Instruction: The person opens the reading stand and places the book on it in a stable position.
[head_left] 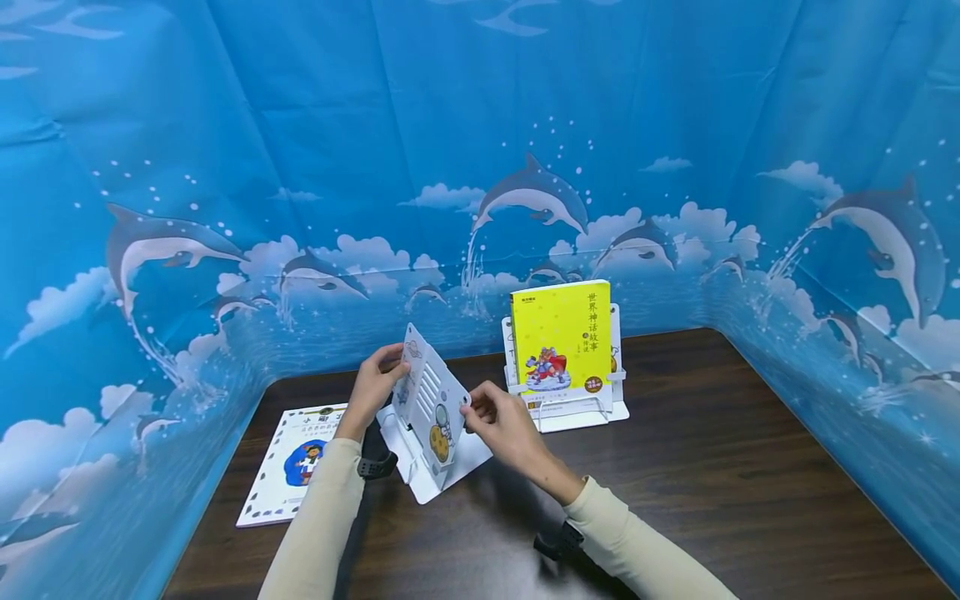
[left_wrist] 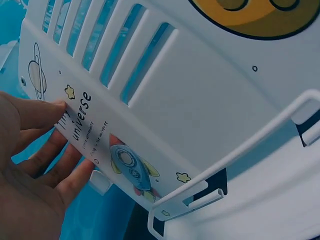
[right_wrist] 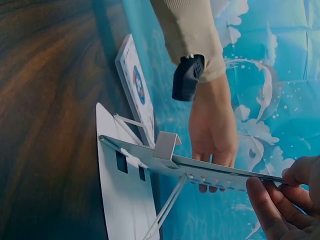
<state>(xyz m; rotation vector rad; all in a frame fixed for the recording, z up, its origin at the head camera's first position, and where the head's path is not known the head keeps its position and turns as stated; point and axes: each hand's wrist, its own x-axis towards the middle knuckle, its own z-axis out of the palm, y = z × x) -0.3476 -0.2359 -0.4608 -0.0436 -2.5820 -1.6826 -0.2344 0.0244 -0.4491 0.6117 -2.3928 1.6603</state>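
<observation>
A white book stand (head_left: 450, 385) with cartoon prints and slots is unfolded on the table, its back panel tilted up from the flat base (right_wrist: 122, 195). At the panel's left edge, my left hand (head_left: 372, 385) pinches it between thumb and fingers. The left wrist view shows that hand (left_wrist: 35, 155) beside the "universe" print, with a rocket print and the wire page holder (left_wrist: 250, 142) lower on the panel (left_wrist: 200, 95). My right hand (head_left: 504, 423) pinches the opposite edge near the astronaut print. In the right wrist view, wire supports (right_wrist: 170, 205) join panel and base.
A second white stand (head_left: 619, 400) behind to the right holds an upright yellow book (head_left: 562, 342). On the left a white book (head_left: 273, 467) lies flat, partly behind my left forearm. A blue dolphin-print curtain (head_left: 337, 125) surrounds the dark wooden table (head_left: 712, 450).
</observation>
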